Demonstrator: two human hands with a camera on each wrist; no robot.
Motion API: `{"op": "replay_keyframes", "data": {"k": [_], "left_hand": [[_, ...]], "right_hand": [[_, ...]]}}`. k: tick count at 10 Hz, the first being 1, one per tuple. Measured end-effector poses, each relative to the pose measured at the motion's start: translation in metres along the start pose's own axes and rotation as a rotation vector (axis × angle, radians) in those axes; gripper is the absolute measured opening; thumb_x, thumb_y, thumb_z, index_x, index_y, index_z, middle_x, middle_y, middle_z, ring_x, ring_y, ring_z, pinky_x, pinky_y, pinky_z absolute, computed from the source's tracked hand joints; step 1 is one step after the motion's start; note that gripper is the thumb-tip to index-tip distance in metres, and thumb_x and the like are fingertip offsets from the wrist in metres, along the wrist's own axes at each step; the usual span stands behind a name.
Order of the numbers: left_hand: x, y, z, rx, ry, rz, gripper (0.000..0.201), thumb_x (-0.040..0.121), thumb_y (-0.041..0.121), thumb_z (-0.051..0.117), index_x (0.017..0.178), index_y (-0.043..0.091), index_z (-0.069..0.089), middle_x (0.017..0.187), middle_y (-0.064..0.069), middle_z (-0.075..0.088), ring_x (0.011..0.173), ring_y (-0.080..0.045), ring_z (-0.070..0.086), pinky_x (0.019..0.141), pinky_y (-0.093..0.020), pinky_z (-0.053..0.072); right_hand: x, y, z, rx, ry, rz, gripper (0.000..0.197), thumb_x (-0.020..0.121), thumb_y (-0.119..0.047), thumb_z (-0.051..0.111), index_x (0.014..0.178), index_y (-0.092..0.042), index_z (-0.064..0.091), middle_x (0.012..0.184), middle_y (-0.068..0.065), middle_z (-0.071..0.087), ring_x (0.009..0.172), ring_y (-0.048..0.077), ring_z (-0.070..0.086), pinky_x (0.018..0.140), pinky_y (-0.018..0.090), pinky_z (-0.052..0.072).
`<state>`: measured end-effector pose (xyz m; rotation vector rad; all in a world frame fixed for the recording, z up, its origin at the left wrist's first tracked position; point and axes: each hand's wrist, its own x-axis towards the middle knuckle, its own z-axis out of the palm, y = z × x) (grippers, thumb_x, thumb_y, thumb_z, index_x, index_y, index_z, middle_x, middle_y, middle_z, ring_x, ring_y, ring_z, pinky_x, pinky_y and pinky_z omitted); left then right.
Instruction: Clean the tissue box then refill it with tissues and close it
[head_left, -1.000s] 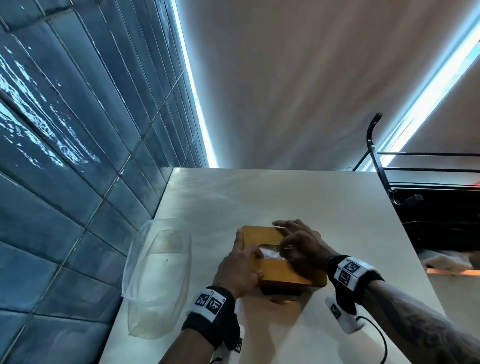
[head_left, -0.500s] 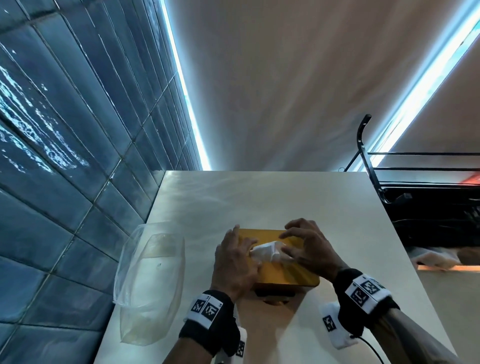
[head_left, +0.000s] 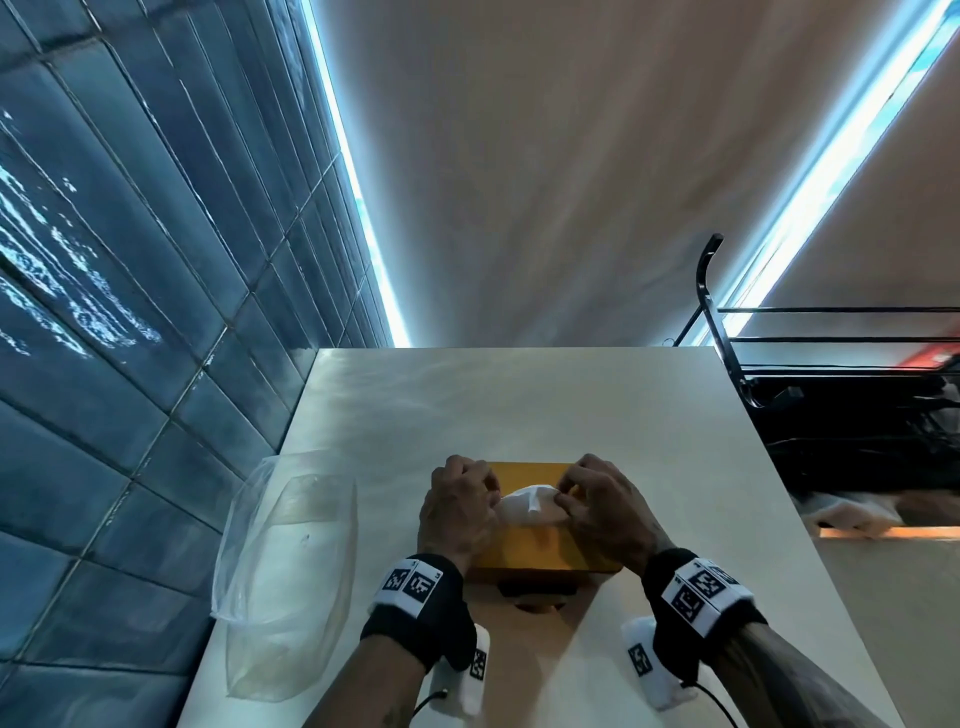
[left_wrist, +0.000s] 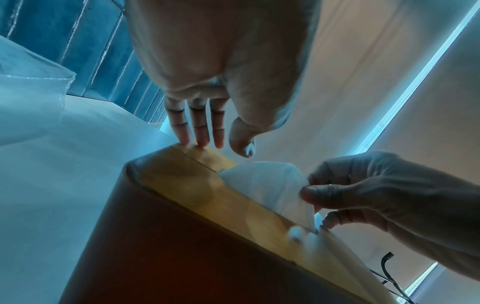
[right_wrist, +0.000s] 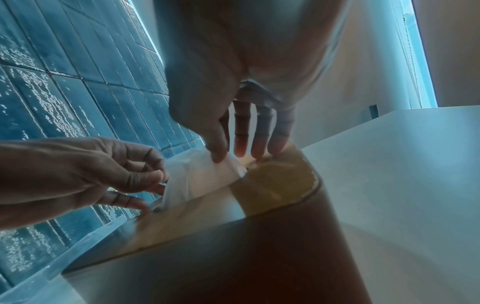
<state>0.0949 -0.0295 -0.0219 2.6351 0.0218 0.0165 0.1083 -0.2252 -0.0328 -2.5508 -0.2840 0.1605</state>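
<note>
At the near middle of the table (head_left: 597, 415), the tissue box (head_left: 540, 551) is seen from the head view, closed, with a yellow wooden top and darker sides. A white tissue (head_left: 527, 506) is raised through the top slot. It is pinched at one side by the left hand (head_left: 457, 512) and at the other by the right hand (head_left: 605, 514). Only the wrist views show fingertips (left_wrist: 185, 139) resting on the lid. An empty clear plastic bag (head_left: 288, 571) lies farther left, beside the tiled wall (head_left: 130, 312).
</note>
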Motion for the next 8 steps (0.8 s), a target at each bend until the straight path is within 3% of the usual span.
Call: {"op": "replay_keyframes", "data": {"k": [1,2,4,6,7,8], "left_hand": [[0.000,0.000,-0.002,0.005,-0.074,0.007,0.019,0.086,0.025,0.066,0.105,0.024,0.066,0.122,0.002,0.054,0.113,-0.019,0.050,0.088,-0.033,0.051],[-0.001,0.001,-0.002,0.024,-0.086,-0.004,0.013,0.085,0.024,0.068,0.098,0.024,0.069,0.123,0.003,0.054,0.116,-0.018,0.048,0.091,-0.034,0.051],[0.000,0.002,-0.002,-0.038,-0.037,-0.036,0.012,0.088,0.018,0.065,0.099,0.021,0.067,0.120,-0.001,0.057,0.113,-0.019,0.051,0.084,-0.031,0.052],[-0.002,0.002,-0.003,-0.097,-0.042,-0.057,0.014,0.088,0.017,0.066,0.102,0.021,0.064,0.120,-0.003,0.058,0.112,-0.020,0.051,0.086,-0.031,0.052],[-0.006,-0.003,-0.005,-0.163,-0.008,-0.057,0.031,0.085,0.014,0.068,0.113,0.024,0.060,0.124,-0.002,0.055,0.116,-0.020,0.050,0.091,-0.032,0.049],[-0.020,-0.019,-0.006,-0.268,0.143,-0.122,0.040,0.083,0.007,0.069,0.117,0.026,0.057,0.125,0.001,0.055,0.118,-0.018,0.051,0.092,-0.027,0.045]], "right_hand": [[-0.001,-0.002,-0.001,0.012,0.016,-0.006,0.014,0.094,-0.026,0.064,0.103,-0.016,0.069,0.113,0.002,0.062,0.104,0.018,0.055,0.084,0.028,0.050],[-0.003,-0.005,-0.003,0.011,0.020,-0.009,0.015,0.094,-0.026,0.064,0.104,-0.015,0.069,0.112,0.002,0.062,0.103,0.019,0.057,0.084,0.030,0.051],[-0.003,-0.005,-0.004,0.032,0.036,-0.009,0.014,0.093,-0.026,0.066,0.102,-0.015,0.069,0.110,0.003,0.062,0.100,0.020,0.060,0.082,0.036,0.056],[-0.004,-0.006,-0.002,0.053,0.054,-0.020,0.013,0.094,-0.023,0.065,0.103,-0.015,0.068,0.110,0.003,0.062,0.099,0.020,0.060,0.082,0.034,0.056],[-0.007,-0.003,-0.001,0.100,0.068,-0.036,0.018,0.093,-0.021,0.066,0.110,-0.016,0.068,0.109,0.003,0.062,0.101,0.018,0.057,0.082,0.029,0.051],[-0.017,0.006,-0.002,0.147,0.195,-0.019,0.024,0.089,-0.015,0.070,0.112,-0.017,0.069,0.105,0.001,0.063,0.100,0.016,0.055,0.082,0.027,0.048]]}}
